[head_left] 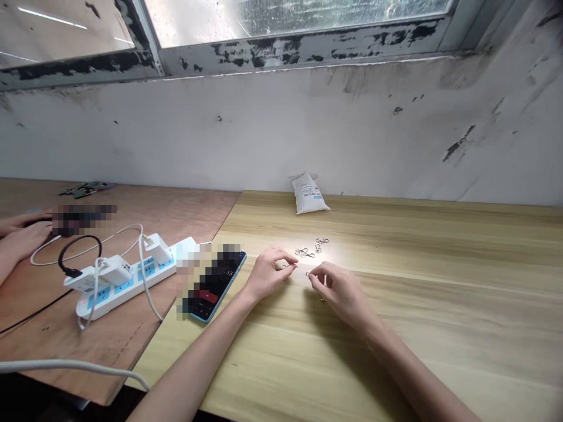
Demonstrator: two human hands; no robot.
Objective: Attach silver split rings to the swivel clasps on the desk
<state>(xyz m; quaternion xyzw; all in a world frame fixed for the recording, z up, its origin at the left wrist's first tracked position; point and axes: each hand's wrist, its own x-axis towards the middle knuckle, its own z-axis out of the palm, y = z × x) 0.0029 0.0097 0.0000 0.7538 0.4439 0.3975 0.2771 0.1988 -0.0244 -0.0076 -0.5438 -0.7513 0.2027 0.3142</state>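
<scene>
My left hand (270, 272) is held just above the wooden table, thumb and forefinger closed in a pinch. A tiny piece sticks out at its fingertips, too small to name. Facing it across a short gap, my right hand (341, 290) pinches a small metal ring (307, 274). Beyond the hands lie several small metal clasps, one group of clasps (305, 253) nearer and another clasp (323, 240) farther back. Bits of metal also show beneath each hand, partly hidden by the fingers.
A white plastic packet (309, 194) with a printed label lies near the wall. Left of my forearm is a phone (215, 287). A white power strip (149, 272) with chargers and cables rests on the brown table (53, 328), where another person's hands (33, 237) are.
</scene>
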